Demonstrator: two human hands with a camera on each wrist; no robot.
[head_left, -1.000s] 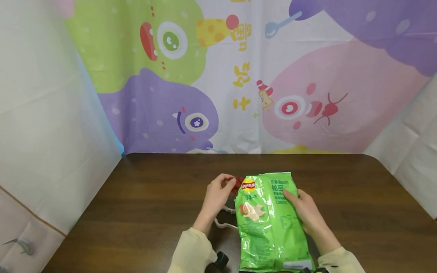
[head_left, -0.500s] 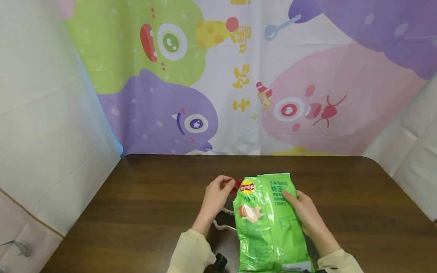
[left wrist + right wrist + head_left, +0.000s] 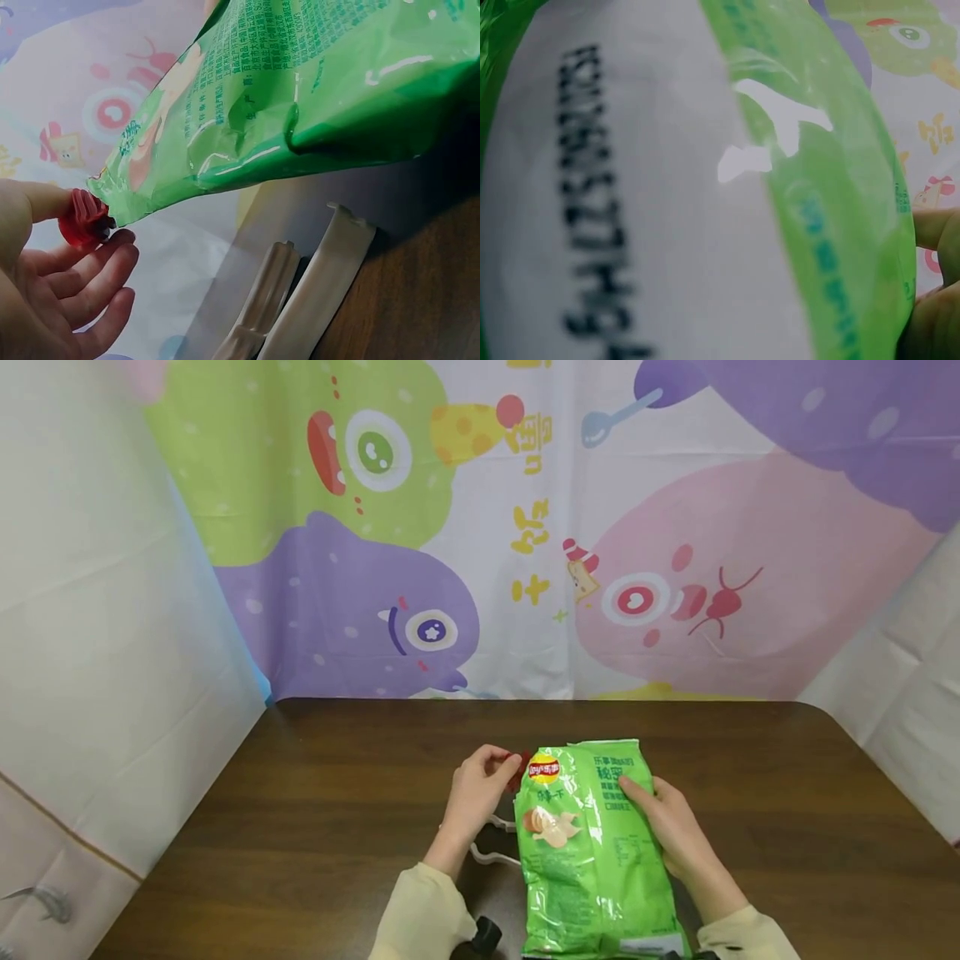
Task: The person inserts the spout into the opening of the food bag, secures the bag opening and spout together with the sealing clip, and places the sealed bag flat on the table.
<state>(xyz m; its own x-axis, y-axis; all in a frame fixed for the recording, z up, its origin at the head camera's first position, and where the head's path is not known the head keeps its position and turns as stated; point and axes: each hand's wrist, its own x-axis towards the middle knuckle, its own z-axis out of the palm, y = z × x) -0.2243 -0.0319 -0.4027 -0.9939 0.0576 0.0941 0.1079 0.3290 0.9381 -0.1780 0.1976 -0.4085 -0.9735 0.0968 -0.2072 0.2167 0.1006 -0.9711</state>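
Warily, short of the far edge of desk (image 3: 360, 777), my left hand (image 3: 476, 789) pinches red piece (image 3: 81, 219), right hand (image 3: 670, 828) grips green bag (image 3: 588, 860): slack grip could drop either.

dim wrist views, glare on bag (image 3: 596, 852)

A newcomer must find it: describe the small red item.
Over the brown table, find the large green bag. By its upper-left corner, the left hand pinches the small red item, whose solid dark red sets it apart from the pale strips.
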